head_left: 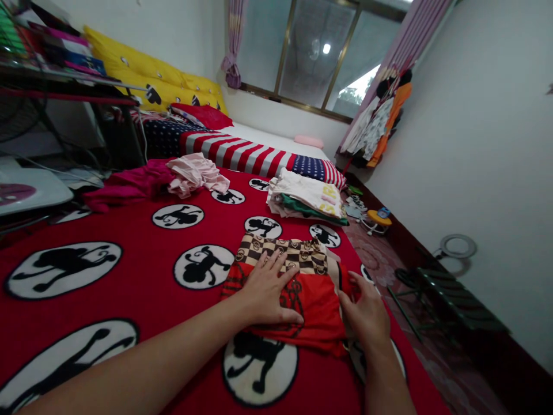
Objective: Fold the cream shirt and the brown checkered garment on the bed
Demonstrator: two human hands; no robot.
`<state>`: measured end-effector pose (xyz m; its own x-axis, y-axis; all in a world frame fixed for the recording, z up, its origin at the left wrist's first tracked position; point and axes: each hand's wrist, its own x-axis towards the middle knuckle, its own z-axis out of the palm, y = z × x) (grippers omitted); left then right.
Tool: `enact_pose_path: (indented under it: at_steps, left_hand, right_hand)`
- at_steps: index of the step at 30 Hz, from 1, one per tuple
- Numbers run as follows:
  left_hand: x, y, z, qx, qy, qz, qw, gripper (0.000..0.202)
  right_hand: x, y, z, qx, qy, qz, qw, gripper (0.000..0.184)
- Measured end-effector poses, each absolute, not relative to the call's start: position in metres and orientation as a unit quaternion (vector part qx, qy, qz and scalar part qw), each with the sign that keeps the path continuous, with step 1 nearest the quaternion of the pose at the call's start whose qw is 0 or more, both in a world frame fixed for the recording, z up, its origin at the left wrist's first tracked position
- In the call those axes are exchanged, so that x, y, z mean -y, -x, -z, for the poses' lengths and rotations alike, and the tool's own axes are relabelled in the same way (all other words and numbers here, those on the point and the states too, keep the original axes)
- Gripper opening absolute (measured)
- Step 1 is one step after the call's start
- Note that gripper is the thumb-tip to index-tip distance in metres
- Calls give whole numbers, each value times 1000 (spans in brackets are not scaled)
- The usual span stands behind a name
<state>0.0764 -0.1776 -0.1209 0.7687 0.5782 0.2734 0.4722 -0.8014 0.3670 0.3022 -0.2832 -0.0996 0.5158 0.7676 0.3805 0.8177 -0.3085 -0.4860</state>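
A red garment (322,300) with a brown-and-cream checkered band lies partly folded on the red blanket (151,300), which has black monkey figures in white ovals. My left hand (272,288) rests flat on top of it, fingers spread across the checks. At the garment's right edge, my right hand (367,305) is curled with thumb and fingers around the cloth, where a cream and red layer shows. Just beyond lies a stack of folded clothes (306,193), white on top with green beneath.
Crumpled pink clothes (196,173) and a magenta garment (133,184) lie at the far left. Behind them is a bed with a striped, starred cover (242,151). A dark green folding chair (458,297) and a yellow stool (379,217) stand on the floor at right.
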Motion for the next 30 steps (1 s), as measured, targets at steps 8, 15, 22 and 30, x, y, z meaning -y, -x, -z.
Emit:
enact_pose_path:
  at_steps: [8,15,22,30]
  left_hand:
    - [177,-79,120,-301,-922,-193,148,112]
    - [175,-79,113,-288,-923,-184,176,112]
    - [124,-51,78,-406,-841,-297,198,44]
    - [79,-12,92,-534,-774,-237,245,53]
  right_hand:
    - [246,-273,79,679,680,16,275,41]
    - [219,-301,108,655,744,-70,109,58]
    - [208,-304,92,654,715,-50,241,47]
    - [194,-288,96,702,690,28,173,35]
